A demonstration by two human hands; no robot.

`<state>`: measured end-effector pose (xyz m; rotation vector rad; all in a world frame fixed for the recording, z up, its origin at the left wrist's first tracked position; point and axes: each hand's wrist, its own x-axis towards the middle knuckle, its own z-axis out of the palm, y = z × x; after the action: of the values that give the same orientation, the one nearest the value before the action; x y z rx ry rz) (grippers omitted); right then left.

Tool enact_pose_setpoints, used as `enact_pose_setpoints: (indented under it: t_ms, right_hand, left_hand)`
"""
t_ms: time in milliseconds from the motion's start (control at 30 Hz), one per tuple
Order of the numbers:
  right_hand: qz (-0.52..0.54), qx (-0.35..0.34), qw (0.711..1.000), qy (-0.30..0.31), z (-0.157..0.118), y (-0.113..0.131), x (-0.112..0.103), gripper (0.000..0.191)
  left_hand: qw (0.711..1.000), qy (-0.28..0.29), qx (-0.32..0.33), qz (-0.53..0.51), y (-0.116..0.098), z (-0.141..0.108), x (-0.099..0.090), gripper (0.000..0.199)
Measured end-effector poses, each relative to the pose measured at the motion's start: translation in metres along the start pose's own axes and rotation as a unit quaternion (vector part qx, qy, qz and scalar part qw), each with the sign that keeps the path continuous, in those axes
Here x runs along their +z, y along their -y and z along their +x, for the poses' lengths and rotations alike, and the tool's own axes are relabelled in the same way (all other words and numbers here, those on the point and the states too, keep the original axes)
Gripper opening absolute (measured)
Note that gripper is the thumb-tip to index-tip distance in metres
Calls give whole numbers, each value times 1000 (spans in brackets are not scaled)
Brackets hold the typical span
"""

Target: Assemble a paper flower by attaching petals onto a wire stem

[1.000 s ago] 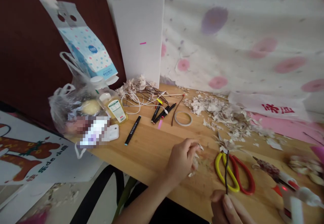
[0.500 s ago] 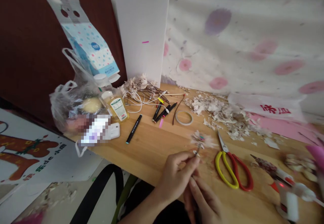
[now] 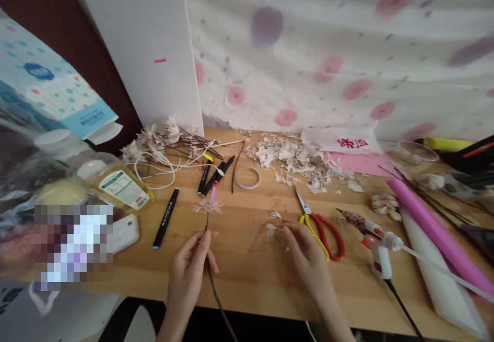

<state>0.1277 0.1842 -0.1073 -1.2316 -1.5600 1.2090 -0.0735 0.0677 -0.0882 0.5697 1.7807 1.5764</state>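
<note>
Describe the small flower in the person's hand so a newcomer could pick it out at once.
Over the wooden table, find the person's left hand. It holds up a dark stem topped by a small, pale pink flower. Unlike the bunch of flowers lying at the back of the table, this one stands alone, raised above the tabletop.

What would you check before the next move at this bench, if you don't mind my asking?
Left hand gripping the dark flower stem: ok.
Pale flower head sitting on top of the stem: ok.
Right hand fingers holding a petal: cannot tell.
Red light showing on the hot glue gun: ok.
Yellow-and-red-handled scissors lying beside the right hand: ok.
</note>
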Motion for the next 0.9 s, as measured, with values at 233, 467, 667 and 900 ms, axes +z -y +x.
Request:
enact_pose_setpoints:
  t_ms: [233,467,667,900]
  right_hand:
    - [51,3,997,-55,-15,-9,-11,37]
    - [37,16,997,-71,-30,-4,-15,35]
    - [-90,8,990,-104,-43,4,-32,43]
    - [-231,-57,967,-95,-47,1,-61,45]
  left_hand:
    - [989,71,19,130,10,16,15,56]
    - [962,96,95,238,-3,37,35,44]
    - [902,-29,112,415,-26,78,12,32]
    - [852,21,116,509,-35,111,24,32]
